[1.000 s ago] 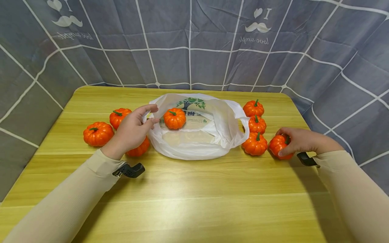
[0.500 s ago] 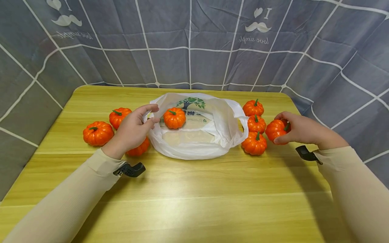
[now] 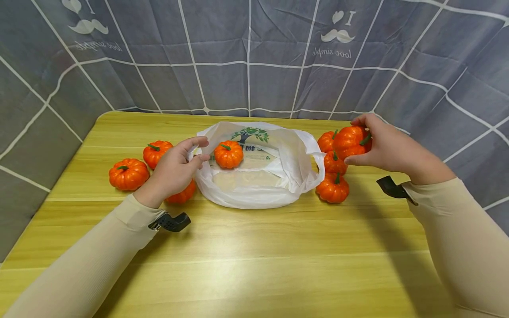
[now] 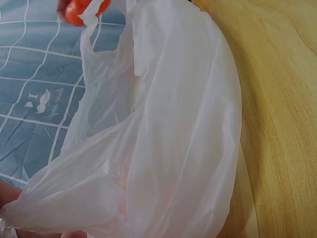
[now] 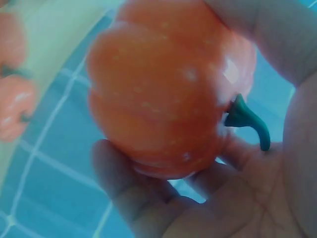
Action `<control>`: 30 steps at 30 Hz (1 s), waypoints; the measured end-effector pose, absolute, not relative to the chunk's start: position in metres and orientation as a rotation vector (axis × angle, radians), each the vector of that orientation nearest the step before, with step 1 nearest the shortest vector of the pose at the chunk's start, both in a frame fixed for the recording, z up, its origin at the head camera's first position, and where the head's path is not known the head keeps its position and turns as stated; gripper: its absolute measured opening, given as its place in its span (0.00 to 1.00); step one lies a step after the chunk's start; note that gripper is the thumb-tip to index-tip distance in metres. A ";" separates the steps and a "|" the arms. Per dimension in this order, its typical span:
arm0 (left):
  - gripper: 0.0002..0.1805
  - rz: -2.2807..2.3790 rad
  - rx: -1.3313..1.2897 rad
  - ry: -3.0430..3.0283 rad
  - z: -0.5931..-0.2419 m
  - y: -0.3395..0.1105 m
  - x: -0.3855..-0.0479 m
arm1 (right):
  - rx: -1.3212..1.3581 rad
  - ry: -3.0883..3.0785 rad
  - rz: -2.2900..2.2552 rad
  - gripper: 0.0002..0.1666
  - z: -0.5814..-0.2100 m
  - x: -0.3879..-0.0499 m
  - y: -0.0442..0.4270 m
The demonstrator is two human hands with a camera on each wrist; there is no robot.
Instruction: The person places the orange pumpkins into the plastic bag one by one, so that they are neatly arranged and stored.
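Head view: wood-grained table point(image 3: 254, 265), a white plastic bag point(image 3: 248, 202) lying at its middle, mouth gaping toward the camera; both hands at work, one on either side.
Right hand point(image 3: 393, 145): thumb and fingers curled round one pumpkin, gripping it from its right side.
Held pumpkin point(image 3: 351, 142): orange, ribbed, tilted so its green stem point(image 5: 250, 121) points back toward the palm; right of the bag, overlapping the far and middle pumpkins of the right-hand row in the overhead look.
Left hand point(image 3: 172, 170): at the bag's left edge, pinching the gathered plastic of the handle there; left wrist view shows the bag drawn to a bunch at the lower corner, fingers partly cut off by the frame.
Bagged pumpkin point(image 3: 228, 155): inside the bag, toward its left side, stem upward.
Bag print: green-leaved tree point(image 3: 250, 133) on the far wall, dark lettering beneath, partly hidden by folds.
Right-hand row: far pumpkin point(image 3: 326, 142), middle pumpkin point(image 3: 334, 165), near pumpkin point(image 3: 333, 189), close together beside the bag's right handle point(image 3: 318, 164); whether they touch, cannot tell.
Left-hand group: outer pumpkin point(image 3: 129, 175), back pumpkin point(image 3: 157, 153), and a partly covered pumpkin point(image 3: 183, 194) behind the left wrist.
Wrists: beige sleeves point(image 3: 99, 251), a black strap point(image 3: 171, 222) at each cuff.
Backdrop: grey-blue cloth point(image 3: 222, 84), white grid lines, moustache and heart prints, lettering mirrored.
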State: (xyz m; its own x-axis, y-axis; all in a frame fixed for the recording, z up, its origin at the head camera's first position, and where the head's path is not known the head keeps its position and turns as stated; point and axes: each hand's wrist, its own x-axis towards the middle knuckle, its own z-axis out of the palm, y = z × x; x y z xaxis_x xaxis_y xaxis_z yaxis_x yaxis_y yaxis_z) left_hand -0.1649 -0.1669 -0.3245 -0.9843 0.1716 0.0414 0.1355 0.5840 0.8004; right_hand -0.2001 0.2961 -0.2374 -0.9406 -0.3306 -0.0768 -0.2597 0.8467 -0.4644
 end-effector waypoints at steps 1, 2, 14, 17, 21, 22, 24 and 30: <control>0.28 1.390 0.268 2.758 -0.324 -0.167 -0.165 | -0.469 2.882 -0.698 0.50 -0.233 -0.199 0.291; 0.28 1.389 0.268 2.758 -0.324 -0.167 -0.165 | -0.479 2.887 -0.716 0.50 -0.229 -0.197 0.285; 0.28 1.386 0.272 2.763 -0.326 -0.165 -0.165 | -0.901 2.954 -0.815 0.45 -0.206 -0.187 0.201; 0.27 1.387 0.278 2.768 -0.326 -0.164 -0.165 | -0.968 2.922 -0.830 0.45 -0.210 -0.189 0.179; 0.27 1.387 0.288 2.771 -0.326 -0.164 -0.165 | -1.012 2.859 -0.798 0.47 -0.219 -0.191 0.150; 0.27 1.386 0.290 2.773 -0.326 -0.164 -0.165 | -1.007 2.843 -0.781 0.48 -0.223 -0.192 0.143; 0.27 1.387 0.299 2.777 -0.327 -0.163 -0.165 | -0.998 2.813 -0.742 0.50 -0.231 -0.196 0.130; 0.25 1.408 0.314 2.774 -0.327 -0.161 -0.165 | -0.875 2.769 -0.562 0.52 -0.263 -0.218 0.108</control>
State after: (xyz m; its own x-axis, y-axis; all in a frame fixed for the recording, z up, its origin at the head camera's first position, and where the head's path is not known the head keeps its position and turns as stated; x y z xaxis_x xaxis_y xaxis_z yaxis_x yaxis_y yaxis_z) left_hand -0.1652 -0.1610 -0.3267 -0.9797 0.1851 0.0770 0.1714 0.5745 0.8004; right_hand -0.2176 0.1081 -0.2633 -0.8098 -0.5837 -0.0596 -0.5142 0.7549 -0.4070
